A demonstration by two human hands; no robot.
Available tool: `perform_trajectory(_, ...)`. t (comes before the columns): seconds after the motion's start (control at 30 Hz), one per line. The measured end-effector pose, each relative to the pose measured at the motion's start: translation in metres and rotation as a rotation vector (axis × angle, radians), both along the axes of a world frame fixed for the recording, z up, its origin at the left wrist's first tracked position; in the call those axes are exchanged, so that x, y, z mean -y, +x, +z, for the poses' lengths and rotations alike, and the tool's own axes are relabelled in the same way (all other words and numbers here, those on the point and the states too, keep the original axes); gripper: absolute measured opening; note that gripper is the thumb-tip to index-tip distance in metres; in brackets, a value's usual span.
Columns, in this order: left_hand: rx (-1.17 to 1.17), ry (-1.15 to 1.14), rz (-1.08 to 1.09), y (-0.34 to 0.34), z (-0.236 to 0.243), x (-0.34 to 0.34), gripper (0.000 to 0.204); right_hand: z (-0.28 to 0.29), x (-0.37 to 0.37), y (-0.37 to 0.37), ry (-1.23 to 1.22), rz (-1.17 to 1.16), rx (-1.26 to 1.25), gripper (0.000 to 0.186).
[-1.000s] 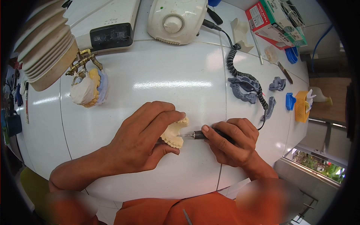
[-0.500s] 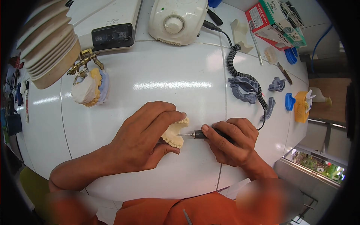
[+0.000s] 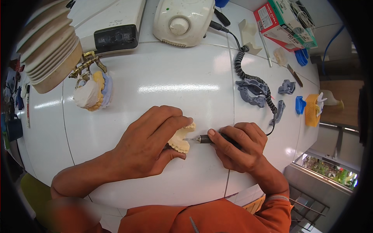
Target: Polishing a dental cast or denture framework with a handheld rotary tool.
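My left hand (image 3: 149, 143) grips a cream dental cast (image 3: 180, 142), an arch with teeth along its edge, between fingers and thumb. My right hand (image 3: 237, 147) is closed round a black rotary handpiece (image 3: 206, 139); its thin metal bur meets the cast's inner curve. A coiled cord (image 3: 246, 70) runs from the handpiece toward a white control unit (image 3: 182, 25) with a round knob.
A brass articulator (image 3: 86, 62) with white, yellow and lilac casts stands left beside a ribbed beige hose (image 3: 46, 50). Grey moulded pieces (image 3: 248, 91), a knife (image 3: 295, 75), blue trays (image 3: 300, 105), an orange basket (image 3: 312, 110) and boxes (image 3: 283, 23) lie right on the white tiled bench (image 3: 182, 182).
My right hand and the handpiece have shifted very slightly leftward. My left hand and the cast look almost unchanged.
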State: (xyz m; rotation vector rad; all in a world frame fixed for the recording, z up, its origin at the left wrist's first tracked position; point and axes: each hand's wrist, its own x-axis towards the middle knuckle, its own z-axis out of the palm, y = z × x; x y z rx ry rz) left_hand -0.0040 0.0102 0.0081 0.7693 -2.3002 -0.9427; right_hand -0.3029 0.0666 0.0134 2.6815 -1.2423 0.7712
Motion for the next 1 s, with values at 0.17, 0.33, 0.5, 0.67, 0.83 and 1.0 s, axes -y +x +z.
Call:
perform_trajectory(0.17, 0.003, -0.009, 0.001, -0.0003, -0.0015, -0.0001, 0.074, 0.0017, -0.0002, 0.0007, 0.010, -0.002, -0.005, 0.038)
perform_trajectory(0.33, 0.005, -0.016, 0.000, -0.0005, -0.0004, -0.0002, 0.074, -0.0006, -0.0001, 0.0014, 0.001, -0.003, -0.004, 0.037)
perform_trajectory(0.5, -0.011, -0.001, 0.008, -0.0002, -0.0011, 0.0005, 0.074, -0.0034, -0.0001, 0.0033, -0.014, -0.041, 0.006, 0.037)
perform_trajectory(0.67, -0.031, 0.063, 0.012, 0.0007, -0.0004, 0.0019, 0.075, -0.0024, 0.0001, 0.0027, -0.004, -0.018, 0.021, 0.038)
perform_trajectory(0.83, -0.045, 0.119, 0.025, 0.0015, -0.0016, 0.0012, 0.078, -0.0002, 0.0000, 0.0023, 0.012, -0.011, 0.019, 0.041)
perform_trajectory(1.0, -0.061, 0.157, 0.028, 0.0020, -0.0025, 0.0014, 0.079, -0.0019, -0.0001, 0.0031, 0.002, -0.050, 0.035, 0.041)
